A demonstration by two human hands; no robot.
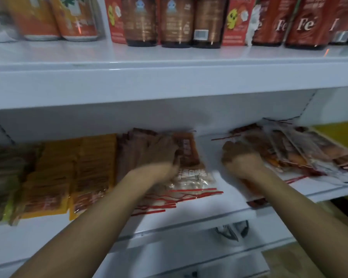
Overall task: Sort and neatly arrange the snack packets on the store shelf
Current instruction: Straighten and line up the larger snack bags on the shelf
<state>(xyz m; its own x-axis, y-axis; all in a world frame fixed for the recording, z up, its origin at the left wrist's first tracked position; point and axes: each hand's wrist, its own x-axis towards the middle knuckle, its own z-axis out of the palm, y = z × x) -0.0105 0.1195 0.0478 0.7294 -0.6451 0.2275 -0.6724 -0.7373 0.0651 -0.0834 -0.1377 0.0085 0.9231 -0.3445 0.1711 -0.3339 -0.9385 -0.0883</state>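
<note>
On the middle white shelf (219, 205) lie rows of flat snack packets. My left hand (163, 151) rests palm down on a stack of brown packets with clear, red-edged ends (189, 157). My right hand (241, 157) has its fingers curled at the near edge of a loose heap of clear packets with brown and orange contents (293, 151); blur hides how firmly it grips. A further packet (255, 201) lies under my right forearm at the shelf's front edge.
Yellow-orange packets (76, 173) and greenish-brown ones (4, 177) lie in rows to the left. The upper shelf (169, 77) carries orange cans, dark brown bottles and red cartons. A yellow panel (338, 135) stands at the far right. Another white shelf sits below.
</note>
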